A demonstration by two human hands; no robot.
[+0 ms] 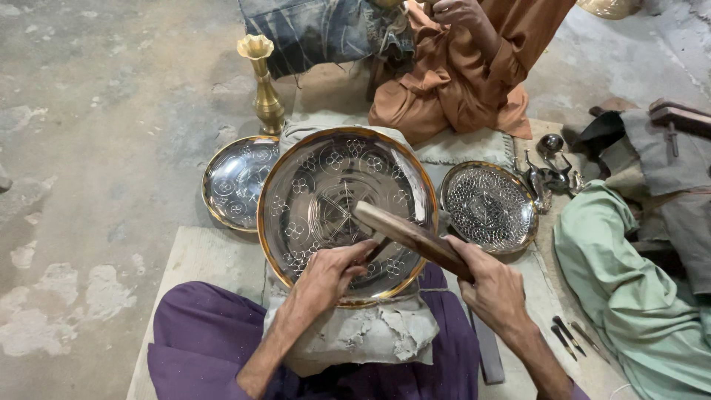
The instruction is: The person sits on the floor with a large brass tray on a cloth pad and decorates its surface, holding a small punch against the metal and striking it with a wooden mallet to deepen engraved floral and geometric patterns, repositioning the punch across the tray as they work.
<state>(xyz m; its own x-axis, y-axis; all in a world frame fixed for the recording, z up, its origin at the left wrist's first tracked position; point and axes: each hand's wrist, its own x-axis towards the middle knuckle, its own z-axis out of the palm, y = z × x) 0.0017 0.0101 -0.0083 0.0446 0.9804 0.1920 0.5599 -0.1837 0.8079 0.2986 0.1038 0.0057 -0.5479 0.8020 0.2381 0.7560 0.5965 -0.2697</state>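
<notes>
Large engraved metal plate [337, 196] propped on cloth-wrapped block [370, 333] over lap, mat centre. Left hand [329, 274] on plate's near rim, fingers pinched around thin tool, mostly hidden. Right hand [492, 285] fingers wrapped tight on wooden mallet [407, 233], head over plate. Smaller plate [237, 178] and brass vase [263, 85] at mat's far-left edge; patterned dish [489, 207] just right. Chisels [570, 337] near right edge. Second person [474, 67] seated beyond.

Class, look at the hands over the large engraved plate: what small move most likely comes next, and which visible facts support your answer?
Probably a short downward tap. The right hand holds the wooden mallet raised and angled over the large plate, while the left hand seems to pinch a small tool, largely hidden, against the plate's surface beneath the mallet's head.
</notes>
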